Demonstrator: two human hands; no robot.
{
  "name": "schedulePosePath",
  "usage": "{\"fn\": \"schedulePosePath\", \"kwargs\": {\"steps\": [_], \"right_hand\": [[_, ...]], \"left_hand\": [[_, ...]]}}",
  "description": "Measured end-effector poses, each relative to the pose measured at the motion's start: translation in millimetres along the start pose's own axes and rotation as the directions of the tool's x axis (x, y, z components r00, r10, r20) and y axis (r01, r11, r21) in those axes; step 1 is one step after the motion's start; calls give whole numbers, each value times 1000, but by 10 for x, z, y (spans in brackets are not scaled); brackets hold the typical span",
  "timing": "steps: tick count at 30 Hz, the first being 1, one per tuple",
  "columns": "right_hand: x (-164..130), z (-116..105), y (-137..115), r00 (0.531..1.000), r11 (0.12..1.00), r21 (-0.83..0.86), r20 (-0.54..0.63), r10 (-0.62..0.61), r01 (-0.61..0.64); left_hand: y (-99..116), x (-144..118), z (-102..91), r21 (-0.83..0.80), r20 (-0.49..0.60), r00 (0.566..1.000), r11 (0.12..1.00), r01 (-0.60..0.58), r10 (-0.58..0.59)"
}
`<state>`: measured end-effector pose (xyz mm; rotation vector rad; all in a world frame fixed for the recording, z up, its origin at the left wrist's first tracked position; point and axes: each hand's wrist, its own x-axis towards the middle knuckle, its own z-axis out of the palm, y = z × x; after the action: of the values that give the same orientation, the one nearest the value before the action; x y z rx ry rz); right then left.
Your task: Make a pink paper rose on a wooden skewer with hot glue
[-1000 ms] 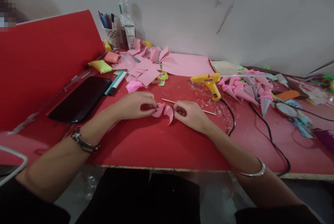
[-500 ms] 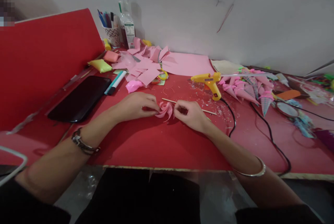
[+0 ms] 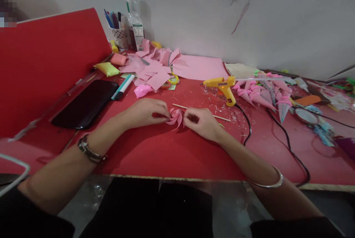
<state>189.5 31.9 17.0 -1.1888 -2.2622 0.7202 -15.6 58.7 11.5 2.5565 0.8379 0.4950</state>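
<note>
A small pink paper flower [image 3: 175, 116] of curled petals rests on the red table [image 3: 172, 153] between my two hands. My left hand [image 3: 146, 111] pinches its left side with the fingertips. My right hand [image 3: 200, 120] grips its right side, fingers curled. A thin wooden stick [image 3: 222, 118] lies on the table just behind my right hand. A yellow glue gun [image 3: 224, 87] stands a little farther back on the right, its black cord [image 3: 288, 149] trailing toward the table's front edge.
Cut pink paper pieces [image 3: 155, 71] are heaped at the back, beside a pink sheet [image 3: 198, 68]. A black phone [image 3: 86, 103] and a marker [image 3: 122, 87] lie at the left. A pen cup [image 3: 119, 34] and bottle [image 3: 135, 23] stand by the wall. Pink paper cones [image 3: 263, 94] lie at the right.
The loose pink petals have been drawn together into a tighter curled flower. Both hands have closed in on it, the right hand shifting slightly left.
</note>
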Motion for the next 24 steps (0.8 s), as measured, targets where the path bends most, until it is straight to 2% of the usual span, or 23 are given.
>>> {"fn": "schedulePosePath", "kwargs": {"steps": [15, 19, 24], "right_hand": [[-12, -25, 10, 993, 972, -206, 43, -110, 117], [-22, -14, 16, 993, 969, -219, 23, -113, 115], [-33, -10, 26, 995, 965, -255, -66, -74, 55]], "left_hand": [[13, -1, -9, 50, -13, 999, 998, -43, 44], [10, -8, 2, 136, -39, 995, 987, -82, 88], [-5, -16, 35, 333, -164, 964, 932, -145, 209]]}}
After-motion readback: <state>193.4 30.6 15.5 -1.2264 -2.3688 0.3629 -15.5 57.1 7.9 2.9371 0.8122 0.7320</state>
